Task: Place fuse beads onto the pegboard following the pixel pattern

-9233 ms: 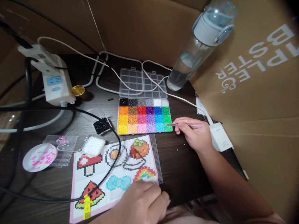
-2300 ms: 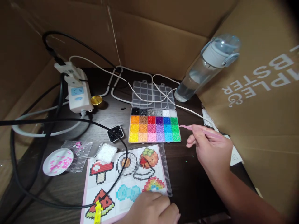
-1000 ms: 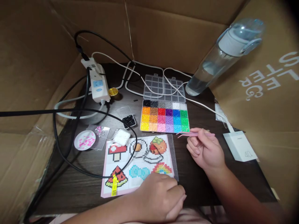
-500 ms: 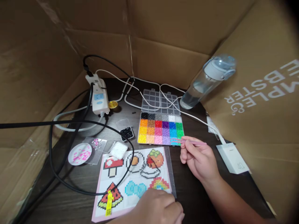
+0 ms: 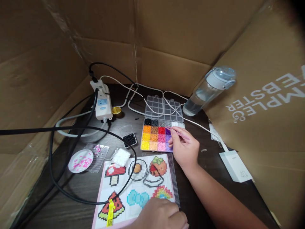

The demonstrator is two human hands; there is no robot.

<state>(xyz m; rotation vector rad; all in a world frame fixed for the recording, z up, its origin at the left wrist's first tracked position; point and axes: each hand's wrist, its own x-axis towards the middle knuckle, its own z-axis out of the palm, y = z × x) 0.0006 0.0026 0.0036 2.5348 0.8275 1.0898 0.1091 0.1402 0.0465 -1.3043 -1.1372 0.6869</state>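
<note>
Pinching pink tweezers [image 5: 184, 135], the right hand [image 5: 184, 147] is over the box [image 5: 152, 150] of colour-sorted beads [image 5: 146, 136]; the left hand [image 5: 162, 214] is curled, grip hidden; a white dish [image 5: 71, 161] holds pink beads [image 5: 83, 161].

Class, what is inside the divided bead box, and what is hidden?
The box holds beads sorted by colour, including black, grey, white, orange, brown, red, yellow, pink and purple. The right hand, holding pink tweezers, covers compartments at its near right, so their contents cannot be seen.

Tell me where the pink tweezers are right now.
In the head view, the pink tweezers are right of centre, held in the right hand, tips by the red beads in the bead case.
</note>
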